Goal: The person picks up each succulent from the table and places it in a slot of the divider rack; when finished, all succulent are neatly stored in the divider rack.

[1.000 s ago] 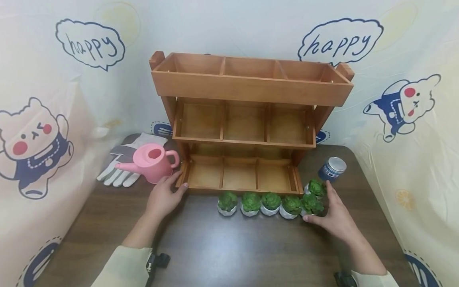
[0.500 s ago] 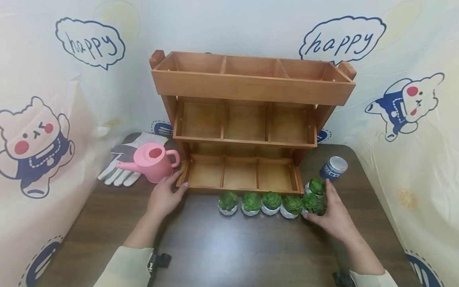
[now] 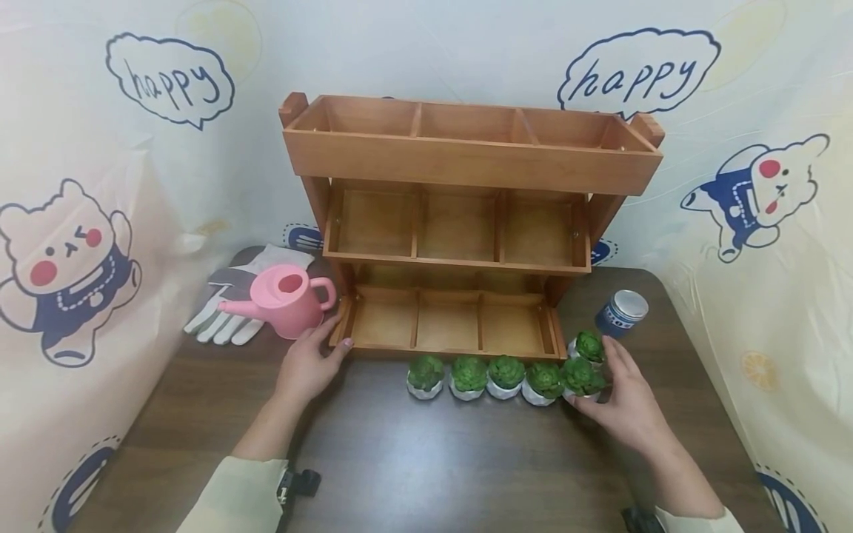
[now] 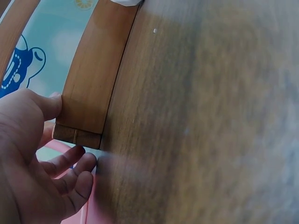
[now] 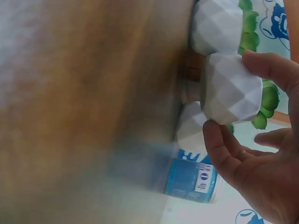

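1. Right hand [image 3: 626, 407] — thumb and fingers clamped on a plant [image 3: 582, 377] by the shelf's [image 3: 473, 161] front right corner, toward the counter's [image 3: 433, 466] right edge.
2. Left hand [image 3: 309, 366] — thumb and fingers clasped on the shelf's front left corner.
3. Four plants [image 3: 469, 376] line the shelf's front; another plant [image 3: 589, 346] sits near the tin [image 3: 622, 312].

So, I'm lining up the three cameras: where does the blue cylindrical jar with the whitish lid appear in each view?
Head: blue cylindrical jar at right, beside the brown wooden tiered shelf.
Left wrist: not in it.
Right wrist: low, right of centre, left of the right hand.
Shared landmark, head and right wrist only: the white faceted pot with a green plant, pinched by that hand.
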A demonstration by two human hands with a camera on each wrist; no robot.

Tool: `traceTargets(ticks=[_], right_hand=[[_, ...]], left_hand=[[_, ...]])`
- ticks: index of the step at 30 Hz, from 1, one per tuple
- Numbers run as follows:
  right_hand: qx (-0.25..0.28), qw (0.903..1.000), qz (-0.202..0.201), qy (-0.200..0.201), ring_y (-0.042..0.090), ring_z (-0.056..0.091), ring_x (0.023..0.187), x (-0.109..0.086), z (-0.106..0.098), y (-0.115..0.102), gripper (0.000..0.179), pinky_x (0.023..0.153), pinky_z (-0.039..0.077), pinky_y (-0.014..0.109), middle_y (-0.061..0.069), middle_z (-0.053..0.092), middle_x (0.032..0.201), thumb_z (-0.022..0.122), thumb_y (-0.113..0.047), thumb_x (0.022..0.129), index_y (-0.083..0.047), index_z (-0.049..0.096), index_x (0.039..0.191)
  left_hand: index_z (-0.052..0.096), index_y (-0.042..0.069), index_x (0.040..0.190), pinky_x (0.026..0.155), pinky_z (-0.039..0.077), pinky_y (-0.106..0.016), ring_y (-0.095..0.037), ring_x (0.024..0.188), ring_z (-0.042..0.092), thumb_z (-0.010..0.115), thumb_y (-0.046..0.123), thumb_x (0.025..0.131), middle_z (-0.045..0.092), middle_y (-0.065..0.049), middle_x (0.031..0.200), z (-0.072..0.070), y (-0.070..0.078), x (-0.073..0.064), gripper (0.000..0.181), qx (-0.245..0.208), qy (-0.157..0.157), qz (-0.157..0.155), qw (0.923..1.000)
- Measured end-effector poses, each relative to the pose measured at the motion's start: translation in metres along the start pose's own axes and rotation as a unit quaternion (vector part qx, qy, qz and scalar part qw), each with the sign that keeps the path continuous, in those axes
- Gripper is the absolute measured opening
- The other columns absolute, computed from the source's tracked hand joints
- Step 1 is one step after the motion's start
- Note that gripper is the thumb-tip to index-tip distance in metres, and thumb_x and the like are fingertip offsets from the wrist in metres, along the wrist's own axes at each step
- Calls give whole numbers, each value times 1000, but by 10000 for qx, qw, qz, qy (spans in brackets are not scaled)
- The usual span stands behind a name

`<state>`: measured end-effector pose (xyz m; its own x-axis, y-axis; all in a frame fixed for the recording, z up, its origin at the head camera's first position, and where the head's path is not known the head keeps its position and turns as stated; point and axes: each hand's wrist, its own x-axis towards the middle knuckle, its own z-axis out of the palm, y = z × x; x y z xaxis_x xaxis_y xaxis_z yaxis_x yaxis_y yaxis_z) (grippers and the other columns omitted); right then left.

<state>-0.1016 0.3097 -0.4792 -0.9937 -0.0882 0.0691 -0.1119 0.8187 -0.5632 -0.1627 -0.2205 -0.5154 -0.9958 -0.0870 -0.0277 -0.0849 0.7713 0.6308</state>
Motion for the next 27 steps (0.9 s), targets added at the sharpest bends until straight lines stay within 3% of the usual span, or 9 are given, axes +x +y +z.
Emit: traceTargets(ticks=[5, 10, 17, 23, 27], right_hand=[[-85, 9997, -118, 214, 49, 60, 114, 1, -5, -8, 102, 91, 54, 65, 29, 33, 159, 94, -35, 76, 8, 41, 152], [-158, 9988, -245, 400, 42, 63, 108, 2, -7, -13, 87, 86, 56, 58, 24, 39, 157, 94, -31, 75, 10, 54, 141], [-45, 9983, -315, 479, 43, 62, 113, 7, -11, -18, 72, 87, 57, 58, 22, 41, 157, 94, -28, 76, 6, 63, 131], [-119, 9971, -437, 615, 36, 64, 109, 14, -15, -22, 64, 82, 56, 32, 16, 45, 155, 94, -28, 75, 2, 67, 124], [-41, 9978, -383, 544, 37, 62, 112, 18, -17, -26, 63, 86, 58, 40, 17, 43, 156, 93, -28, 77, 3, 67, 124]], left_hand=[[50, 24, 156, 99, 51, -65, -40, 125, 58, 71, 49, 96, 60, -16, 140, -1, 0, 1, 68, -101, 1, -14, 9999], [50, 24, 156, 103, 48, -65, -42, 134, 55, 72, 47, 96, 56, -15, 150, -2, -2, 2, 68, -253, -64, -62, 9996], [51, 25, 155, 103, 48, -65, -42, 136, 54, 73, 46, 96, 54, -12, 153, 0, -3, 5, 67, -386, -59, -34, 9992], [52, 26, 154, 102, 49, -63, -41, 137, 54, 75, 43, 95, 55, -11, 153, 0, -2, 6, 65, -517, -120, -103, 9985], [53, 25, 153, 102, 51, -62, -41, 137, 54, 76, 41, 95, 54, -11, 153, -2, -1, 6, 65, -636, -162, -158, 9977]])
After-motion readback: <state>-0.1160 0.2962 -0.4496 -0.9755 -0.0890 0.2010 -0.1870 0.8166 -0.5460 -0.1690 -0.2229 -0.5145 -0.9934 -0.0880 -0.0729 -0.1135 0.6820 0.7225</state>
